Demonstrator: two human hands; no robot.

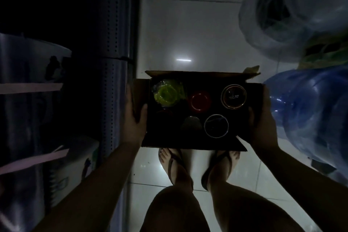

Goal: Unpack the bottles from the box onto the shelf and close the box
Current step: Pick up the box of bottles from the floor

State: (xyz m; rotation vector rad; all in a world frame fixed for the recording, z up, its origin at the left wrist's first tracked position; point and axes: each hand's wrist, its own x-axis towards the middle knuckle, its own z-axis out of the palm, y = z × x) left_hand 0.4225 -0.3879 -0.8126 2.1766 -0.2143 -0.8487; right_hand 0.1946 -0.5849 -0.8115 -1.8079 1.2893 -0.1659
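Note:
An open cardboard box (194, 144) hangs above the tiled floor, seen from straight above, with its flaps folded outward. My left hand (134, 117) grips its left end and my right hand (262, 118) grips its right end. Inside stand several bottles, only their tops visible: a green-capped one (166, 94) wrapped in plastic, a red-capped one (200, 101), a clear-rimmed one (233, 96), another round-rimmed one (216, 126) and a dark grey cap (190, 126). The scene is very dim. The perforated metal shelf upright (113, 43) rises at the left.
Dark shelving with pale price strips (30, 87) and wrapped goods fills the left side. Large plastic-wrapped bundles (301, 11) and a blue one (310, 111) crowd the right. My feet in flip-flops (175, 164) stand on the glossy tiles below the box.

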